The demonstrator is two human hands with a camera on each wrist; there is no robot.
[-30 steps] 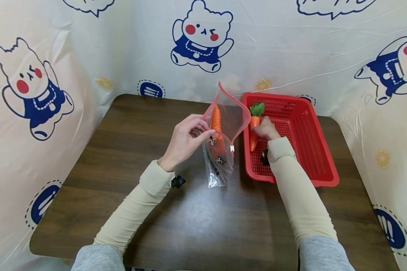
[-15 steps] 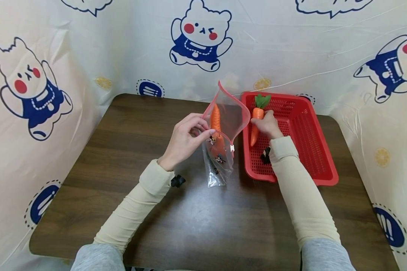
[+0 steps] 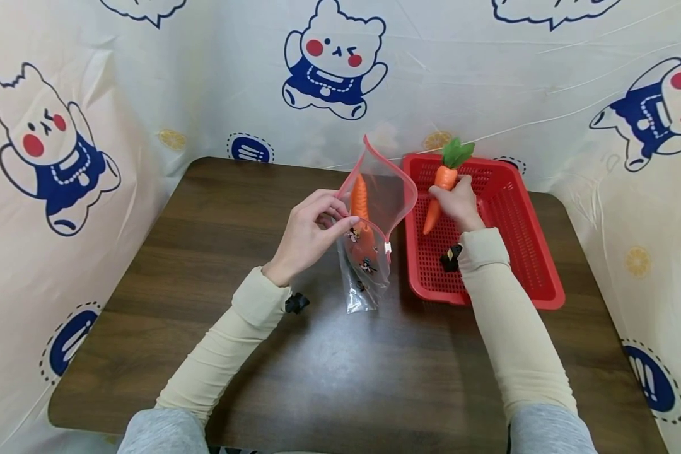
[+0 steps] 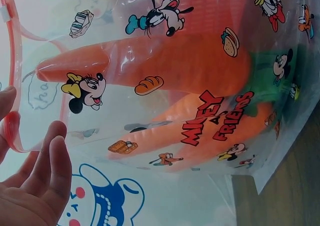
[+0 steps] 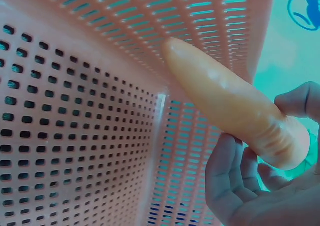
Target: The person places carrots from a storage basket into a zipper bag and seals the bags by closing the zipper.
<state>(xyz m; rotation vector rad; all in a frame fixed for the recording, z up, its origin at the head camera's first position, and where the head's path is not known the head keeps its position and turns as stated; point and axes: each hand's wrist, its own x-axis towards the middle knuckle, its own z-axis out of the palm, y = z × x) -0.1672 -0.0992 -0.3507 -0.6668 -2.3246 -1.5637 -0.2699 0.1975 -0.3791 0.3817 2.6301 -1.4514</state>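
Note:
My left hand point(image 3: 312, 233) pinches the pink-edged rim of a clear zip bag point(image 4: 220, 158), whose mouth gapes wide. Inside the bag, several orange carrots point(image 4: 165, 68) lie with their green tops toward its bottom. A white slider point(image 3: 388, 248) sits at the near end of the bag's zip. Over the red basket point(image 3: 536, 252), my right hand point(image 3: 459, 202) grips a carrot point(image 3: 445, 179) near its thick end, leaves pointing away and tip down toward me. In the right wrist view, thumb and fingers close round that carrot point(image 5: 225, 93), its tip near the basket wall.
The red basket stands at the table's back right, just right of the bag. Brown wooden tabletop point(image 3: 204, 239) spreads to the left and in front. Printed white curtains point(image 3: 459, 69) hang behind and on both sides. Each wrist carries a small black camera mount point(image 3: 297, 303).
My right hand has lifted the carrot from the basket's left side and moved it right and away from me. The left hand and the bag have stayed in place.

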